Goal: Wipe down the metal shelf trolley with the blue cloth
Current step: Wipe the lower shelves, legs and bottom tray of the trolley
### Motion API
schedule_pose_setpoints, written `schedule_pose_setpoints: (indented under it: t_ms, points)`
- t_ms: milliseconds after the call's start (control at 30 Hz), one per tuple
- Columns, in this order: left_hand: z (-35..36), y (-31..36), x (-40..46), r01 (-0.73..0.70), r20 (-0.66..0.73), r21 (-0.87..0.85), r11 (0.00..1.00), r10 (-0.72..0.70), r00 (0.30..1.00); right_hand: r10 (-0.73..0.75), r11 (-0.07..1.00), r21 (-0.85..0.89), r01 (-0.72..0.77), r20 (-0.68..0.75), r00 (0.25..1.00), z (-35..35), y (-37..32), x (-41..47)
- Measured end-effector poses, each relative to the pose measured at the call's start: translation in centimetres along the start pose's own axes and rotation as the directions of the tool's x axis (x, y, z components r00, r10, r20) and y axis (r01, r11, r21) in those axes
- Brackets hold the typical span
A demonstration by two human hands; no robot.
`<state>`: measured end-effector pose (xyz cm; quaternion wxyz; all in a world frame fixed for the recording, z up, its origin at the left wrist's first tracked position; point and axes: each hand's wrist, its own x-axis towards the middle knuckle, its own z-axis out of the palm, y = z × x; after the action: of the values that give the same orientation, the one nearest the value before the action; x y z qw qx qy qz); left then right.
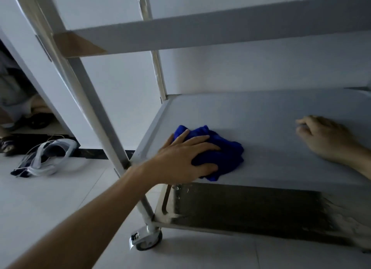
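Observation:
The metal shelf trolley point(281, 116) fills the view, with an upper shelf rail, a middle shelf and a dark bottom shelf. A crumpled blue cloth point(226, 150) lies near the left front corner of the middle shelf. My left hand point(186, 160) presses down on the cloth with spread fingers, the thumb curled round its front edge. My right hand point(327, 138) rests on the same shelf to the right, fingers loosely bent and holding nothing, apart from the cloth.
The trolley's slanted front-left post point(90, 100) crosses the view, with a caster wheel point(146, 238) below. A white headset-like device point(48, 158) lies on the tiled floor at left. A person's feet point(8, 142) show at far left. A white wall stands behind.

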<state>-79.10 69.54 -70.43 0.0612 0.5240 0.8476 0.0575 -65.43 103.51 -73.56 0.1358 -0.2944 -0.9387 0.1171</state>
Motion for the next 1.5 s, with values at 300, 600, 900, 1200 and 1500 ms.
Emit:
schedule_pose_setpoints:
  t_ms: [300, 600, 900, 1200, 1500]
  points:
    - [-5.5, -1.2, -3.2, 0.126, -0.309, -0.411, 0.903, -0.268, 0.913, -0.393, 0.917, 0.138, 0.375, 0.15, 0.907, -2.0, -12.9, -3.0]
    - [-10.5, -2.4, -8.4, -0.113, -0.879, -0.166, 0.98, -0.096, 0.467, -0.707, 0.7, 0.114, 0.705, 0.252, 0.661, 4.0, -22.9, -4.7]
    - [-10.0, -5.7, -8.3, -0.102, -0.945, -0.325, 0.94, -0.318, 0.08, -0.551, 0.833, 0.174, 0.525, 0.183, 0.814, 7.2, -28.7, -2.2]
    - [-7.7, -6.4, -6.1, -0.214, -0.912, -0.4, 0.891, -0.364, 0.187, -0.616, 0.788, 0.187, 0.587, 0.221, 0.756, 8.0, -32.5, -6.0]
    - [-7.8, -6.4, -6.3, -0.266, -0.905, -0.411, 0.872, -0.355, 0.233, -0.759, 0.647, -0.039, 0.761, 0.059, 0.649, 5.7, -24.3, -9.3]
